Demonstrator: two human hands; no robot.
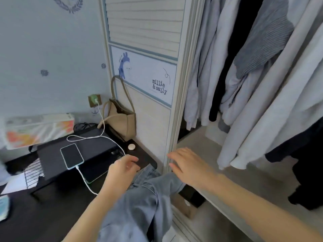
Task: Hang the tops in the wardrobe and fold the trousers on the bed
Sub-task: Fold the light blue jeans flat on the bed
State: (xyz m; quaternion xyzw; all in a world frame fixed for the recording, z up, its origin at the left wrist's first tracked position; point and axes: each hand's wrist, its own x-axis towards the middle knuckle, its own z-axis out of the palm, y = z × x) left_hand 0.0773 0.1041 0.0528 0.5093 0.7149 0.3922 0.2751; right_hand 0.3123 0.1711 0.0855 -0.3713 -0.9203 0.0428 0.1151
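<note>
- A pair of light blue jeans [139,206] is held up in front of an open wardrobe [176,95]; the denim is draped over the left forearm and hangs down toward the bottom edge of the view.
- The left hand [122,169] is seen with fingers curled at the top edge of the jeans, apparently gripping the fabric (the contact itself is partly hidden by the hand).
- The right hand [187,165] is held just above the jeans, fingers straight and slightly spread, nothing gripped.
- Pale shirts [201,67] and a grey ribbed top [265,35] are seen hanging inside the wardrobe, above a light shelf [209,149].
- The sliding door bears a blue giraffe picture [124,65] and the words "millie & sally".
- A beige handbag [122,119] is hung against the door, just beside a black desk [52,206].
- A smartphone [72,155] is laid on a black riser, with a white charging cable [103,126] plugged into it and run to a wall socket.
- A tissue box [40,130] is set at the back of the desk.
</note>
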